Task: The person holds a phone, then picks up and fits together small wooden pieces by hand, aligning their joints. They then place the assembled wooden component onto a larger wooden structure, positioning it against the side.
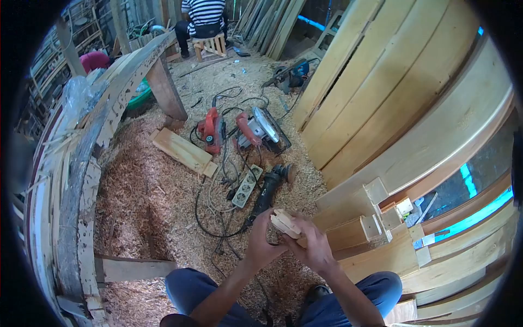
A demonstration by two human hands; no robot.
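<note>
Above your knees, your left hand (261,240) and right hand (313,248) meet, both curled tight around a small wood block (285,223). Your arms bend in from below. The block is pale, flat-sided and looks like two thin pieces stacked. Soft sawdust (147,191) covers the floor. Just past your hands lie a black grinder (269,188), a power strip (247,187) and tangled cords. Cut wood bits (376,218) sit to your right, beside long boards (392,92).

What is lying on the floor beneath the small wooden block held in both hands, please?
Beneath the wooden block lie sawdust, black cables and a power tool. The hands hide the floor directly under it.
</note>
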